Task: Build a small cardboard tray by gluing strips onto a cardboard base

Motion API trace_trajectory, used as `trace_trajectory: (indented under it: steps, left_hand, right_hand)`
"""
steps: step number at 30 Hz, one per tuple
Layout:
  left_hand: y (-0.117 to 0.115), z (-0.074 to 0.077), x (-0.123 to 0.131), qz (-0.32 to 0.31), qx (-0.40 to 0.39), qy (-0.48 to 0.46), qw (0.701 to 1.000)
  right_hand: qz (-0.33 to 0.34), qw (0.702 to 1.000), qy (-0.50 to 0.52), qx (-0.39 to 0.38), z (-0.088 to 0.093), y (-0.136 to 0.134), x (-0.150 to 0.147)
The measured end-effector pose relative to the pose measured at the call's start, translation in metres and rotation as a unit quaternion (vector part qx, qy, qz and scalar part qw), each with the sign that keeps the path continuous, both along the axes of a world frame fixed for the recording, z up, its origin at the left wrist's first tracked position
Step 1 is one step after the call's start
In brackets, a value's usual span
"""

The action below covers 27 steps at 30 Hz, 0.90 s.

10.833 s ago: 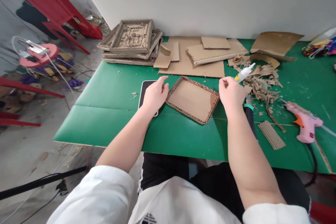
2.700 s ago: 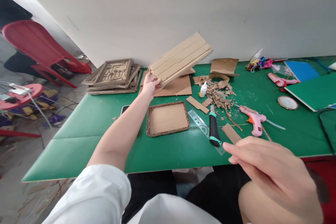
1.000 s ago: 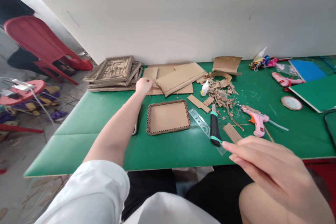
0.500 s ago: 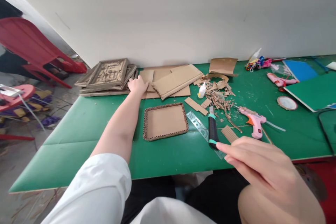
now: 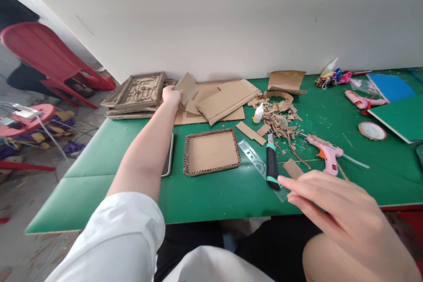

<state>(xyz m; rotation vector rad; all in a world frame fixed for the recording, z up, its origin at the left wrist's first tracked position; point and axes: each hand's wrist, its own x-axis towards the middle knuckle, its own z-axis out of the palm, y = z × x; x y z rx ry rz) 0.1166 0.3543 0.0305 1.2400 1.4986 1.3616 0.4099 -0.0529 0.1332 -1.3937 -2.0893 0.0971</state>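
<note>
At the back of the table, my left hand (image 5: 172,96) is closed on the edge of a small cardboard piece (image 5: 187,88), which is tilted up. Just right of it lie larger cardboard sheets (image 5: 228,100). My right hand (image 5: 333,207) is at the lower right, fingers stretched forward with nothing visible in them. Its fingertips overlap the butt end of a black and teal utility knife (image 5: 272,163); whether they touch is unclear. Under the knife lies a clear ruler (image 5: 253,157). A shallow cardboard tray (image 5: 211,171) sits between my arms.
Stacked cardboard frames (image 5: 137,92) stand at the back left. A dark, pale-rimmed object (image 5: 169,158) is partly hidden by my left forearm. Right of centre are a glue bottle (image 5: 258,113), cardboard scraps (image 5: 280,116), a pink glue gun (image 5: 327,154) and a tape roll (image 5: 372,131).
My left hand has raised the small cardboard piece from the pile and tilted it. The view has shifted slightly, exposing the dark object beside my forearm. My right hand keeps its pose.
</note>
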Motion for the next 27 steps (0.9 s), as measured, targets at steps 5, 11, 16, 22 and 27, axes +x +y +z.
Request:
trace_trajectory:
  steps: [5,11,16,22,27]
  left_hand:
    - [-0.031,0.037,-0.013,0.027,0.077,-0.009,0.997]
    - [-0.133,0.059,-0.024,-0.191,-0.006,-0.062,0.980]
    - [-0.201,0.036,-0.024,-0.207,0.001,0.048,0.977]
    - [-0.222,0.000,-0.032,-0.235,-0.011,0.109,0.966]
    - [-0.226,-0.010,-0.037,-0.269,0.052,0.193,0.942]
  right_hand:
    - [0.015,1.000,-0.002,0.009,-0.002,-0.001,0.004]
    - [0.039,0.999,-0.023,0.004,-0.006,0.009,-0.006]
    - [0.027,0.999,-0.044,-0.016,-0.027,0.037,-0.025]
    - [-0.024,0.993,-0.052,-0.099,-0.063,0.066,-0.042]
    - [-0.032,0.991,0.022,-0.125,-0.087,0.086,-0.051]
